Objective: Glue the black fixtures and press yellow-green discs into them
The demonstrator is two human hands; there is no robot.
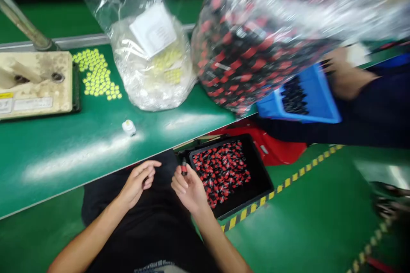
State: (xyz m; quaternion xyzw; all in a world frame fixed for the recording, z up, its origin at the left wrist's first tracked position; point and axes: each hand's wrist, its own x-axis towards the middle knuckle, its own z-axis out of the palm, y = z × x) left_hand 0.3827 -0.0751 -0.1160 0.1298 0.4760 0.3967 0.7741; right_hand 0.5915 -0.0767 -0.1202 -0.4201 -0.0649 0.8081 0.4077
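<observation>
The right hand (189,187) pinches a small red-and-black piece (183,169); the left hand (137,183), half-curled with index extended, appears free.

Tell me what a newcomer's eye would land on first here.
Probably the big clear bag of red-and-black parts, filling the upper right of the bench. Next, the black tray of similar pieces below the bench edge, beside the right hand, which holds one small piece. Bright yellow discs also stand out, spread across the bench's left side.

Tbl (73,158) front free; big bag (243,55) blks R.
</observation>
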